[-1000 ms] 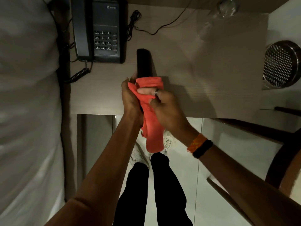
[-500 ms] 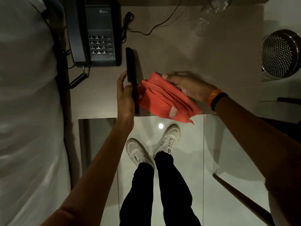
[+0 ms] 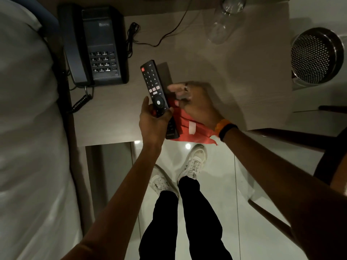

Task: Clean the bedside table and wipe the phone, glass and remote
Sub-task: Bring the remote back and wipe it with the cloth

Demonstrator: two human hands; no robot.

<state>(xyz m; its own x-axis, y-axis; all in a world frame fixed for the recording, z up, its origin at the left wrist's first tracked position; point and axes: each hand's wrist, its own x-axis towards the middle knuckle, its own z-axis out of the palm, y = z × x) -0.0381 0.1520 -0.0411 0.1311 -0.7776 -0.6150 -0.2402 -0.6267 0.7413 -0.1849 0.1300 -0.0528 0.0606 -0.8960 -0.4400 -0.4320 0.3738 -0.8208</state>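
Note:
My left hand grips the lower half of a black remote, held button side up just above the beige bedside table. My right hand, blurred, is right beside the remote with its fingers reaching toward it. A red cloth is bunched under its palm and hangs past the table's front edge. A black corded phone sits at the table's back left. A clear glass is at the back right, faint and hard to make out.
A white bed runs along the left. A perforated metal bin stands to the right of the table, and a dark chair is at the right front. A black cable lies behind the remote. My white shoes rest on a glossy tiled floor.
The remote has turned from edge-on to button side up in my left hand. My right hand with the cloth has moved left, close against the remote.

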